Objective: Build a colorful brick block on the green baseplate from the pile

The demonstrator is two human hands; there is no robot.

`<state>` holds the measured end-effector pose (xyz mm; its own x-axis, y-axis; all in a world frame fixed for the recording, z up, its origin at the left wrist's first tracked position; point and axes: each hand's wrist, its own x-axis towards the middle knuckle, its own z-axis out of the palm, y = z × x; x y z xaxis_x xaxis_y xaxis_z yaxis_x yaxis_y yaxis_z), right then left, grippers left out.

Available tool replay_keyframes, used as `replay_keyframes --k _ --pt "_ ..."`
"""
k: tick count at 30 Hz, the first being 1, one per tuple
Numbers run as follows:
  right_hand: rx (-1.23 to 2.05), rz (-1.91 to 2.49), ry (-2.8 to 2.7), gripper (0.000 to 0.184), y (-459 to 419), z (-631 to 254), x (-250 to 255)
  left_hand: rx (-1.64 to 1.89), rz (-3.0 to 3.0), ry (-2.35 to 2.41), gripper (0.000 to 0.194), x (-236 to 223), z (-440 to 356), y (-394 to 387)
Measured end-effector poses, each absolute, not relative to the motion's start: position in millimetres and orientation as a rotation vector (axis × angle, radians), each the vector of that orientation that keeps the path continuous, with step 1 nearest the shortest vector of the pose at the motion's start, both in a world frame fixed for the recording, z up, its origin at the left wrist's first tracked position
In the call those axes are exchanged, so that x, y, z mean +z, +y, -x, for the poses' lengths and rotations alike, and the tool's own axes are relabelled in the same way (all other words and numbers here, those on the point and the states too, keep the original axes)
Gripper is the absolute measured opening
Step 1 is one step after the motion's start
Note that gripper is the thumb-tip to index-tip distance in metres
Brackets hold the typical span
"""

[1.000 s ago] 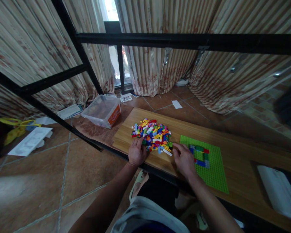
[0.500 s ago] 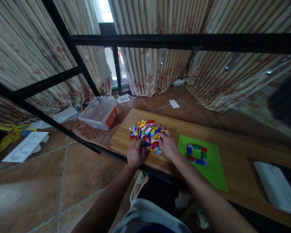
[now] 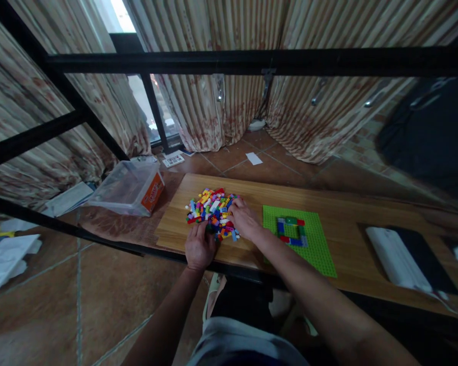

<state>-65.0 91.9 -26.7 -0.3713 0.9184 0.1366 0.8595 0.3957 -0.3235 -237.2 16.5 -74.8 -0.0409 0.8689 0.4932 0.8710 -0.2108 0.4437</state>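
A heap of small multicoloured building bricks (image 3: 215, 204) lies on the wooden tabletop (image 3: 171, 223). At the heap's near left edge is my left hand (image 3: 199, 249), its fingers curled down and closed; a dark green bit shows beside the thumb, but what they hold is hidden. My right hand (image 3: 245, 219) reaches onto the heap's right side, fingers apart and bent against the bricks, tips partly hidden. To its right lies a bright green baseplate (image 3: 320, 244). On that plate stands a square ring of blue, red, green and grey bricks (image 3: 303, 231).
A clear plastic tub (image 3: 118, 190) with an orange label stands left of the table board. Farther right on the tabletop are a whitish pouch (image 3: 391, 256) and a dark flat item (image 3: 423, 259). A black metal bar (image 3: 229, 62) crosses beyond the table, before striped curtains (image 3: 236, 112).
My right hand has moved left from beside the baseplate onto the heap, and the bricks along its right edge are bunched inward. My left hand keeps its place. The view has turned right.
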Motion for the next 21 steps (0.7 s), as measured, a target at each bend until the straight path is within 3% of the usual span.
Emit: replay_keyframes --k 5,13,17,21 --pt "0.355 1.498 -2.221 0.011 75 53 -17 -1.097 2.193 -1.979 0.036 -75 238 17" --pt "0.81 1.452 -1.433 0.024 -6 -2 -24 -1.075 2.17 -2.021 0.037 -74 238 17" --pt "0.823 1.556 -1.198 0.03 -44 -51 -40 -1.049 2.159 -2.021 0.037 -74 237 17" --pt "0.613 1.777 -1.09 0.037 -73 -103 -53 -1.049 2.155 -2.021 0.036 -74 237 18"
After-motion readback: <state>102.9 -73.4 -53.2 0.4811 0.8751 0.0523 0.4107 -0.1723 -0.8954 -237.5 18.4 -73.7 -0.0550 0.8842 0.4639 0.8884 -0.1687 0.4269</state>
